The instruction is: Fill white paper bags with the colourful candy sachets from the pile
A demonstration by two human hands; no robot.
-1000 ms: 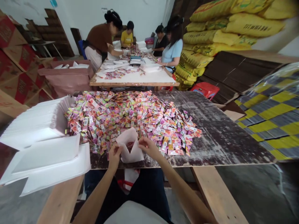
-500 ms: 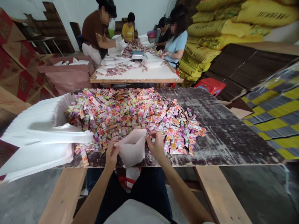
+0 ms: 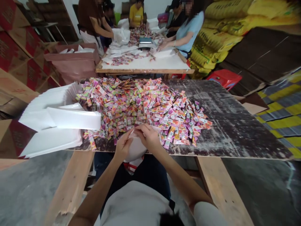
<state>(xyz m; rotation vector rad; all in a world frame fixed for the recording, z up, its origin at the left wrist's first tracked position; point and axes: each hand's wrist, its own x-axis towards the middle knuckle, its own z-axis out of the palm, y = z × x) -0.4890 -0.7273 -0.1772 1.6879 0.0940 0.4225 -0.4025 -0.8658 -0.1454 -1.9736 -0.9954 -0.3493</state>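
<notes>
A small white paper bag hangs at the near edge of the dark board. My left hand grips its left side. My right hand pinches its top, fingers meeting the left hand's. A big heap of colourful sachets lies on the board just beyond both hands. The bag's inside is hidden.
A stack of white bags lies at the left of the board. Beyond stands a second table with several people working at it. Yellow sacks are piled at the right, red cartons at the left. A red stool stands nearby.
The bag's mouth was held open by both hands; now the hands have come together over its top and closed it. The camera has tilted down and forward.
</notes>
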